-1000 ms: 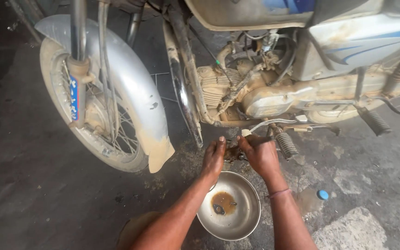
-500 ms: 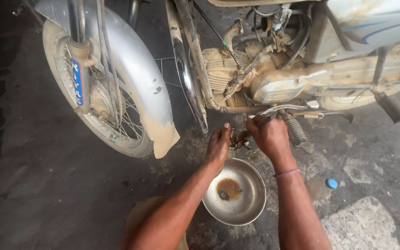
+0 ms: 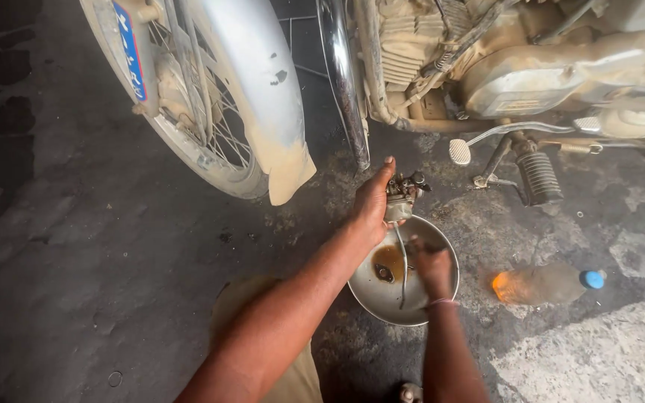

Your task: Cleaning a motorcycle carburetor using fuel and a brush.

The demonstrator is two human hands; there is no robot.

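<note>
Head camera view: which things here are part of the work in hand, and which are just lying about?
In use:
left hand holding a small grimy metal engine part
right hand gripping a thin tool
steel bowl with brown liquid, beneath both hands

Lying about:
plastic bottle with blue cap, on its side
dusty motorcycle
front wheel

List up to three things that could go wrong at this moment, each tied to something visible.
1. The left hand holds a small grimy engine part above the metal bowl; if that grip slipped, the part might splash the brownish liquid.
2. The right hand works inside the bowl and could tip it.
3. The plastic bottle lies on its side and could roll.
</note>
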